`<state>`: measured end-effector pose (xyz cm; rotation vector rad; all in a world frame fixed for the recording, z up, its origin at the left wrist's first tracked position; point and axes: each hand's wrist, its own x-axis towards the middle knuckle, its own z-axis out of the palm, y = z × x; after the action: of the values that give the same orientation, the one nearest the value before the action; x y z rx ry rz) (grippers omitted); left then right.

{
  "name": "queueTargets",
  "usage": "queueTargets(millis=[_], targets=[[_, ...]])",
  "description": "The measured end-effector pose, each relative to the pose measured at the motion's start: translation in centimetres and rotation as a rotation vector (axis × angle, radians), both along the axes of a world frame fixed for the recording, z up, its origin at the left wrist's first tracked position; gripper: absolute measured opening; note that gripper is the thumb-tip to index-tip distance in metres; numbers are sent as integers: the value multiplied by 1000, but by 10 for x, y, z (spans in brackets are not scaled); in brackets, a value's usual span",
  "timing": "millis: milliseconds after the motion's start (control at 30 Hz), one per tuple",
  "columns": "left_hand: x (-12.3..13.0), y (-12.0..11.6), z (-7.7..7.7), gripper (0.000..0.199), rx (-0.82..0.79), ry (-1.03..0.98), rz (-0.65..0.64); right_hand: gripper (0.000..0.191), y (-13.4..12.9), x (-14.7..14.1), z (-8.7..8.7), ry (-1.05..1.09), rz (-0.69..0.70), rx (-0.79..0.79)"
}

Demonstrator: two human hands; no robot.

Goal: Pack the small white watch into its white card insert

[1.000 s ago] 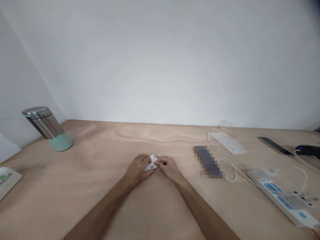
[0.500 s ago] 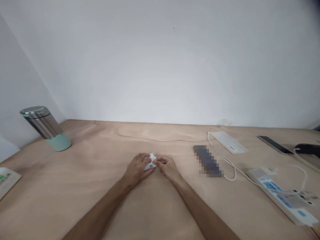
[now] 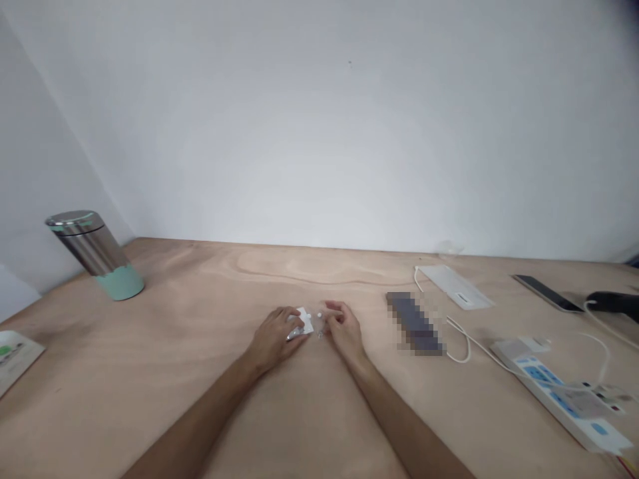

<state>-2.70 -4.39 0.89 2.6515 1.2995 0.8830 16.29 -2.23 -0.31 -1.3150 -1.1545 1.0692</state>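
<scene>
White packet [image 3: 306, 320] is mid desk [image 3: 164, 372], well in from the far edge. Left hand [image 3: 277, 332] has grip clamped on it; right hand [image 3: 344, 328] at clear plastic [image 3: 317, 323] beside it, can't tell if pinching. Probably light, flimsy, slippery; take by edges.

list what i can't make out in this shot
In the head view:
Small flat white item: partly hidden by the left hand.
Right hand: too small to tell whether it grips anything.
Dark oblong slab: blurred by pixelation.
Pale green-printed item: cut off by left edge.
</scene>
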Motion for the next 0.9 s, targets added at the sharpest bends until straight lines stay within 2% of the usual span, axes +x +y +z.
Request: queueTargets(millis=[133, 233, 500, 667, 900], targets=[[-1, 1, -2, 14, -6, 1, -5, 42, 1, -4, -2, 184, 17, 10], [-1, 1, -1, 14, -16, -4, 4, 48, 0, -7, -3, 245, 80, 19], [-1, 5, -3, 18, -24, -15, -30, 34, -10, -6, 4, 22, 270, 129], [0, 2, 3, 21, -86, -31, -54, 30, -9, -7, 2, -86, 306, 234], [1, 1, 7, 34, -117, -24, -55, 33, -10, -7, 3, -137, 315, 288]])
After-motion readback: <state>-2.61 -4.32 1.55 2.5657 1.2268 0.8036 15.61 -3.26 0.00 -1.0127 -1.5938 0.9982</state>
